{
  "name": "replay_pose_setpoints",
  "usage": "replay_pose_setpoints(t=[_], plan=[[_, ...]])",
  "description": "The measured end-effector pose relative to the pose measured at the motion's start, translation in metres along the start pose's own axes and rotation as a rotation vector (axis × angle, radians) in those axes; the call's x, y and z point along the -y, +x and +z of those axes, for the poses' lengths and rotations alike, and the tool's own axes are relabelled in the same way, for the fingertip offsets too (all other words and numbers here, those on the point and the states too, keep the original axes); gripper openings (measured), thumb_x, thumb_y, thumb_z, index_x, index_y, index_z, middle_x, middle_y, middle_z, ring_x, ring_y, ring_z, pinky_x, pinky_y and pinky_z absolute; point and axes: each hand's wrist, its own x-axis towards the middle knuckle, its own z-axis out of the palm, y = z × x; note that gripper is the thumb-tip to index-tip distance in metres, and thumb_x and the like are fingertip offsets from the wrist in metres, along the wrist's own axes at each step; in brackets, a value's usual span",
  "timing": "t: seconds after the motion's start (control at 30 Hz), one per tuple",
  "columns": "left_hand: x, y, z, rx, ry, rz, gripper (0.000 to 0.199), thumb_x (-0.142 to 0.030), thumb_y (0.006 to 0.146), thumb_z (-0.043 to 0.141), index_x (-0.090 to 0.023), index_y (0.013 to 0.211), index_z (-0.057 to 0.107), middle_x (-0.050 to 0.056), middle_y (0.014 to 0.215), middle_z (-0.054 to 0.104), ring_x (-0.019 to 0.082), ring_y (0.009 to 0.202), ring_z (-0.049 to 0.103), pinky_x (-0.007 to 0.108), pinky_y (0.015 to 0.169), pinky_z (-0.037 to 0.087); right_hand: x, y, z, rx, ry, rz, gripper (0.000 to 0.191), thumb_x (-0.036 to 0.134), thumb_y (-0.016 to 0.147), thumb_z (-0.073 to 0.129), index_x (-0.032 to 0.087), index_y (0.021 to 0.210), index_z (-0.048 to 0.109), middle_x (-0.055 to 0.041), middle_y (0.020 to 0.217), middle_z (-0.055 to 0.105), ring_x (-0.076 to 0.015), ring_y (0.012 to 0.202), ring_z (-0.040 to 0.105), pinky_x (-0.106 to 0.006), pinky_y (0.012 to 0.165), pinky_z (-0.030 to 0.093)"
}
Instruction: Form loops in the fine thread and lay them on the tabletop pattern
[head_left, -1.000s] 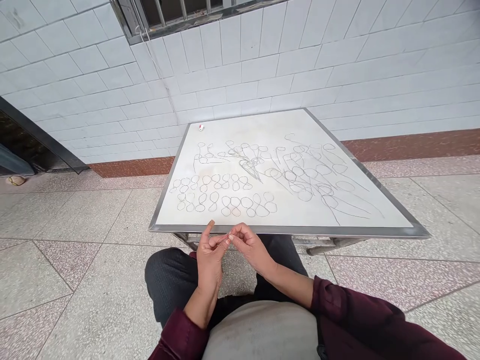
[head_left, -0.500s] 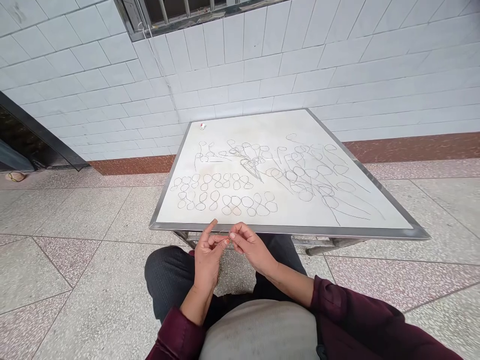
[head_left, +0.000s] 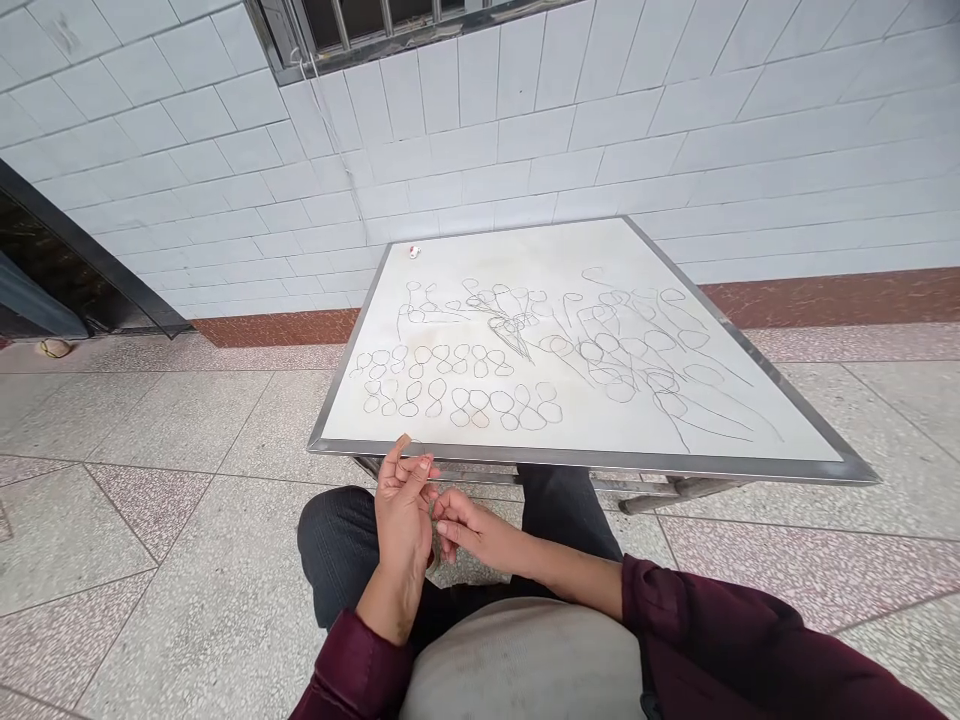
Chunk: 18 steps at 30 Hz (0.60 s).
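My left hand [head_left: 403,505] is raised just in front of the table's near edge. Its thumb and fingers pinch a thin wire, of which a small curved bit shows by the fingertips. Close beside it and a little lower, my right hand [head_left: 471,532] has its fingers curled together near the left palm; what they hold, if anything, is too small to see. On the white table [head_left: 592,238] beyond lie rows of wire figure-eight loops [head_left: 472,408]. Farther back and to the right are looped wires with long loose tails [head_left: 600,350], tangled together.
The table's metal rim [head_left: 585,462] runs right in front of my hands, above my knees. A small red-and-white object [head_left: 415,252] sits at the far left corner. A tiled wall [head_left: 525,160] with a barred window [head_left: 390,25] stands behind.
My hands, which met at the fingertips, have come apart. The right hand has dropped lower, and the left has shifted left with its thumb turned up. The view has swung slightly left.
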Motion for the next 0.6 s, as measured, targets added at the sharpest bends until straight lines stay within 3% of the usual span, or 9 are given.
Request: replay_pose_setpoints(t=[0.2,0.43,0.53,0.6], plan=[[-0.012,0.002,-0.011,0.043,0.115,0.013,0.06,-0.019,0.068,0.077,-0.021,0.124,0.055,-0.003,0.074,0.064,0.01,0.06,0.06,0.02,0.051,0.045,0.009,-0.003,-0.011,-0.068,-0.145,0.031,0.024,0.045,0.092,0.048,0.021,0.092,0.047,0.005,0.067,0.046,-0.0107,0.057,0.046,-0.025,0.057,0.041],[-0.016,0.002,-0.017,0.074,0.153,-0.014,0.063,-0.018,0.068,0.076,-0.02,0.126,0.052,-0.006,0.071,0.062,0.008,0.053,0.058,0.023,0.056,0.048,0.036,-0.008,-0.035,-0.097,-0.629,-0.12,0.012,0.024,0.091,0.046,0.021,0.086,0.056,0.0019,0.073,0.05,-0.012,0.063,0.042,-0.026,0.06,0.034],[-0.016,0.001,-0.016,0.088,0.133,-0.032,0.061,-0.017,0.068,0.075,-0.019,0.124,0.052,-0.006,0.072,0.062,0.009,0.054,0.06,0.025,0.059,0.05,0.046,-0.01,-0.043,-0.128,-0.657,-0.17,0.012,0.023,0.09,0.047,0.021,0.084,0.057,0.001,0.073,0.05,-0.0133,0.065,0.043,-0.027,0.063,0.035],[-0.016,-0.001,-0.013,0.089,0.116,-0.034,0.059,-0.017,0.068,0.075,-0.019,0.123,0.052,-0.006,0.072,0.062,0.009,0.054,0.06,0.027,0.06,0.052,0.048,-0.011,-0.045,-0.189,-0.544,-0.114,0.01,0.027,0.088,0.052,0.021,0.082,0.056,0.002,0.07,0.049,-0.0127,0.063,0.044,-0.027,0.062,0.036]])
